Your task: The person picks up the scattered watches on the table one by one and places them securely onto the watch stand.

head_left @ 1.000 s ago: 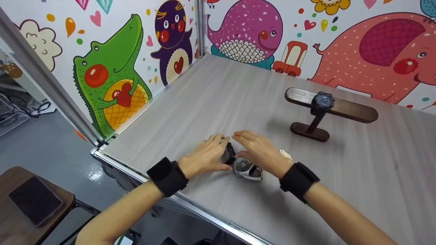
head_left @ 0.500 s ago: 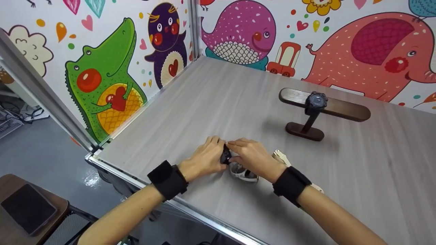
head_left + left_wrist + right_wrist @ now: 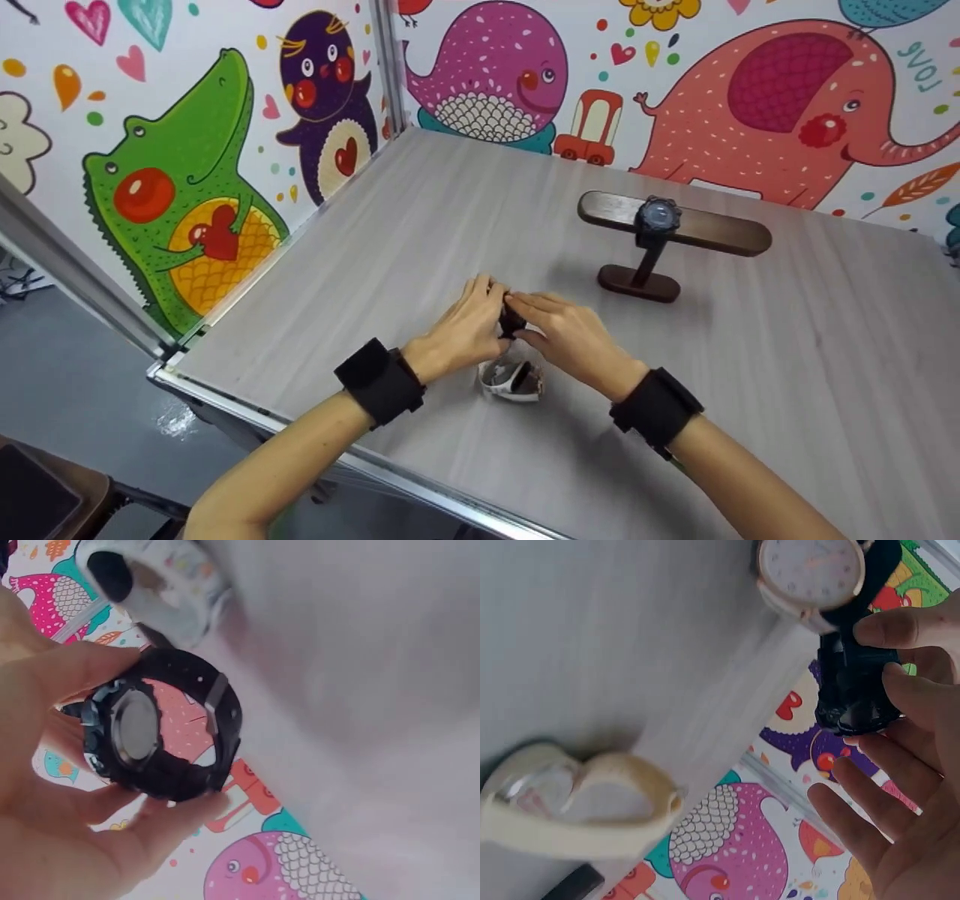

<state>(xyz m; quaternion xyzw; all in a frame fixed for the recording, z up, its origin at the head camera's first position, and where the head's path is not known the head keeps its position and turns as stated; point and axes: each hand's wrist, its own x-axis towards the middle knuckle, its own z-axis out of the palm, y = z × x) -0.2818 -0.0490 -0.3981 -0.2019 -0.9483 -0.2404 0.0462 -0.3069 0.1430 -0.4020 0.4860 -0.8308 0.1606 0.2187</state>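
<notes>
A black wristwatch (image 3: 512,321), its strap buckled into a loop, is between both hands just above the table. My left hand (image 3: 469,322) grips it by the case and strap; in the left wrist view the metal case back (image 3: 137,726) faces the camera. My right hand (image 3: 574,337) pinches it from the other side, thumb on its edge, the other fingers fairly straight in the right wrist view. Just below the hands stands a white wristwatch (image 3: 510,380); the right wrist view shows its round pale dial (image 3: 810,570). A cream-strapped watch (image 3: 622,836) lies near the right wrist.
A dark wooden watch stand (image 3: 727,231) rises toward the back right, with another black wristwatch (image 3: 659,216) around its bar. The grey wooden table (image 3: 420,217) meets cartoon-printed walls at the back and left. A metal rail (image 3: 420,487) runs along its near edge.
The right hand has come in from slightly apart to hold the black wristwatch together with the left. Both hands have lifted it away from the white watch. The head view has swung right.
</notes>
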